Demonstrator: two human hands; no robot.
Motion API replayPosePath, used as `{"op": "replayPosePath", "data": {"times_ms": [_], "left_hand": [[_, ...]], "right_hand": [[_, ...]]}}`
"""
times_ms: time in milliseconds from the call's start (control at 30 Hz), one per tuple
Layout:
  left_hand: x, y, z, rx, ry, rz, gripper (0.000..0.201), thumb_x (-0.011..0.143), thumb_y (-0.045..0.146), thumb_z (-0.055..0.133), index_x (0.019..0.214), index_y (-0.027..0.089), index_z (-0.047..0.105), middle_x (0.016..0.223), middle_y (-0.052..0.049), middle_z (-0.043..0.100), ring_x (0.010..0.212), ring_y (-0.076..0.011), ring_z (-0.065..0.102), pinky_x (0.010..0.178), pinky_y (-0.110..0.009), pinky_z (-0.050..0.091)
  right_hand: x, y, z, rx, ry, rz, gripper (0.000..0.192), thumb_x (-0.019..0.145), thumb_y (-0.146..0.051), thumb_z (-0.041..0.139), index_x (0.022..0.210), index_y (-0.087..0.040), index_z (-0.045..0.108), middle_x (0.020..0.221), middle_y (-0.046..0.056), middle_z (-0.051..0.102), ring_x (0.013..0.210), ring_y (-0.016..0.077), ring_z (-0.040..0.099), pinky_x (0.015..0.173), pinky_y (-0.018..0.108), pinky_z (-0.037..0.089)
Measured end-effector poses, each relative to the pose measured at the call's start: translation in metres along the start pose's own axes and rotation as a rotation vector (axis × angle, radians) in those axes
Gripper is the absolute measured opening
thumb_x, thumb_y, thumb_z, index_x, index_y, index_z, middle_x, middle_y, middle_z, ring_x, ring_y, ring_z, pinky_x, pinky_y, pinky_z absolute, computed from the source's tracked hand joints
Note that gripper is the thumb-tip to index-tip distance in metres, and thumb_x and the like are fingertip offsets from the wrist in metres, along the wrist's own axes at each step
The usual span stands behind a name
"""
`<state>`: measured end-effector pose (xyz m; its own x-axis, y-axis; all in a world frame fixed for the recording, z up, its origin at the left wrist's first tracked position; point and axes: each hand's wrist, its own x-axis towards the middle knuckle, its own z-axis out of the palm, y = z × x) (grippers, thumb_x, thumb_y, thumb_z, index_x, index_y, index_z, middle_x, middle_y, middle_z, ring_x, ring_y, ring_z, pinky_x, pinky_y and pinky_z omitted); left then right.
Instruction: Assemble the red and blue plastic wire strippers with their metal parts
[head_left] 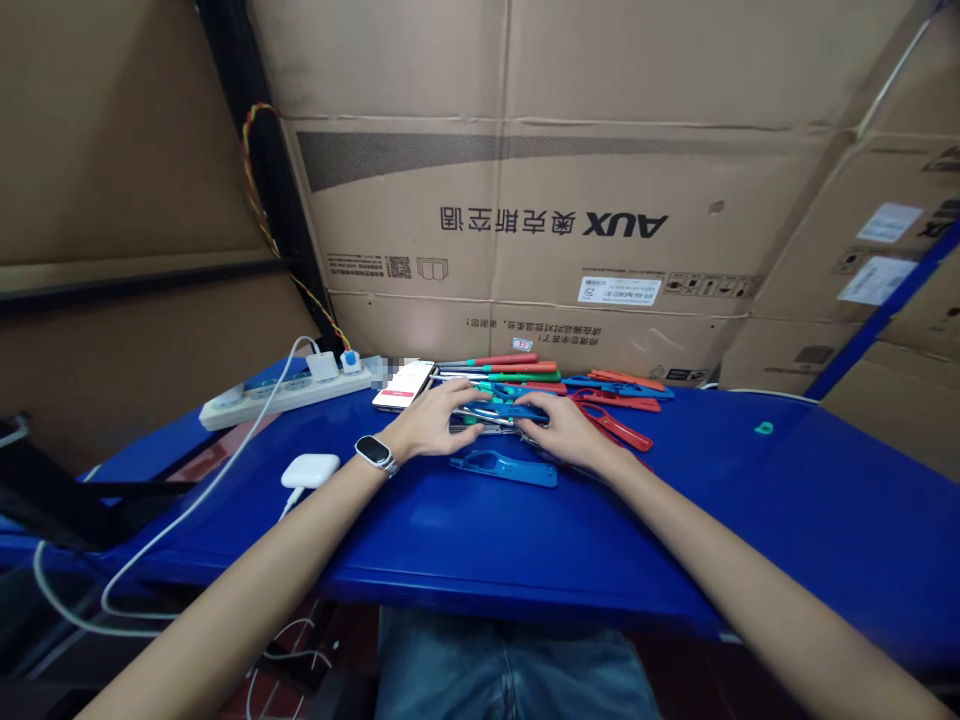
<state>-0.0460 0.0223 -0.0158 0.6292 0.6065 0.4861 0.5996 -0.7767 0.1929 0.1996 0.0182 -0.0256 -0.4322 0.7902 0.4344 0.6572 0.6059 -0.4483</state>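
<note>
Head view: at the middle of the frame, the left hand (435,420) and the right hand (559,428) both rest, fingers curled, on a pile of red, blue and green tools (525,385) on the blue table (750,510); whether they grip anything I cannot tell. One blue tool (504,467) lies just below them. The cardboard box (525,220) behind reads "AUX", upside down. At left sit a phone (403,384), a power strip (285,395) and a white charger (310,470).
</note>
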Motion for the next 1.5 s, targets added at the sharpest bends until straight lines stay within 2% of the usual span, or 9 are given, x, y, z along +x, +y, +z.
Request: {"op": "replayPosePath", "data": {"times_ms": [200,300,533,667,800,900,1000,1233,1500], "left_hand": [[0.003,0.010,-0.001,-0.022,0.006,-0.069,0.038,0.097,0.050,0.046,0.117,0.020,0.061,0.113,-0.008,0.065,0.100,-0.0219,0.062,0.089,-0.035,0.049],[0.002,0.001,-0.010,0.017,0.091,-0.100,0.039,0.098,0.050,0.043,0.112,0.018,0.060,0.107,-0.007,0.066,0.097,-0.0216,0.062,0.087,-0.034,0.048],[-0.004,-0.012,-0.021,0.041,0.200,-0.181,0.042,0.097,0.052,0.043,0.107,0.018,0.064,0.098,-0.006,0.068,0.084,-0.0192,0.061,0.076,-0.031,0.048],[-0.003,-0.006,-0.019,-0.005,0.211,-0.151,0.041,0.098,0.051,0.042,0.104,0.017,0.065,0.094,-0.005,0.068,0.080,-0.0181,0.059,0.072,-0.029,0.046],[-0.003,-0.003,-0.022,-0.004,0.260,-0.167,0.039,0.098,0.049,0.042,0.100,0.017,0.065,0.090,-0.004,0.066,0.078,-0.0177,0.058,0.072,-0.029,0.044],[-0.005,-0.004,-0.023,-0.040,0.278,-0.196,0.039,0.098,0.048,0.041,0.097,0.017,0.065,0.087,-0.004,0.067,0.077,-0.0178,0.059,0.070,-0.029,0.043],[-0.006,0.000,-0.017,-0.089,0.171,-0.168,0.038,0.097,0.049,0.042,0.099,0.017,0.064,0.087,-0.004,0.068,0.075,-0.0179,0.059,0.067,-0.029,0.043],[-0.011,0.029,0.006,-0.019,-0.208,0.054,0.038,0.095,0.052,0.048,0.102,0.018,0.063,0.093,-0.006,0.068,0.084,-0.0208,0.064,0.076,-0.031,0.046],[-0.013,0.032,0.009,0.096,-0.191,0.194,0.036,0.089,0.052,0.056,0.098,0.019,0.065,0.098,-0.007,0.062,0.091,-0.0226,0.060,0.082,-0.034,0.047]], "right_hand": [[-0.014,-0.013,0.001,-0.086,0.130,0.021,0.043,0.086,-0.035,0.060,0.126,-0.022,0.052,0.125,0.011,0.060,0.114,0.0269,0.056,0.094,0.042,0.044],[-0.022,-0.022,-0.003,-0.087,0.225,0.068,0.045,0.080,-0.043,0.065,0.116,-0.020,0.052,0.114,0.011,0.060,0.105,0.0277,0.056,0.089,0.042,0.044],[-0.034,-0.033,0.006,-0.202,-0.141,-0.104,0.040,0.072,-0.055,0.074,0.094,-0.022,0.063,0.097,0.007,0.064,0.098,0.0270,0.051,0.090,0.045,0.036],[-0.031,-0.030,0.007,-0.122,-0.215,-0.089,0.027,0.077,-0.047,0.073,0.087,-0.022,0.067,0.089,0.004,0.068,0.097,0.0254,0.053,0.093,0.046,0.034],[-0.029,-0.018,-0.013,0.054,-0.124,-0.014,0.026,0.074,-0.041,0.073,0.089,-0.020,0.068,0.089,0.004,0.069,0.087,0.0221,0.058,0.084,0.039,0.042],[-0.026,0.000,-0.034,0.207,0.077,0.109,0.029,0.074,-0.043,0.071,0.089,-0.019,0.064,0.087,0.004,0.068,0.082,0.0203,0.060,0.077,0.035,0.045],[-0.024,0.021,-0.044,0.262,0.180,0.176,0.033,0.074,-0.047,0.070,0.088,-0.019,0.060,0.079,0.002,0.065,0.075,0.0187,0.059,0.071,0.032,0.044],[-0.017,0.045,-0.037,0.168,0.170,0.185,0.030,0.079,-0.048,0.063,0.086,-0.020,0.055,0.067,-0.003,0.055,0.064,0.0158,0.052,0.062,0.028,0.041],[0.014,0.040,-0.018,-0.136,0.101,0.138,0.029,0.084,-0.044,0.062,0.099,-0.020,0.069,0.098,0.008,0.072,0.088,0.0230,0.065,0.078,0.034,0.047]]}}
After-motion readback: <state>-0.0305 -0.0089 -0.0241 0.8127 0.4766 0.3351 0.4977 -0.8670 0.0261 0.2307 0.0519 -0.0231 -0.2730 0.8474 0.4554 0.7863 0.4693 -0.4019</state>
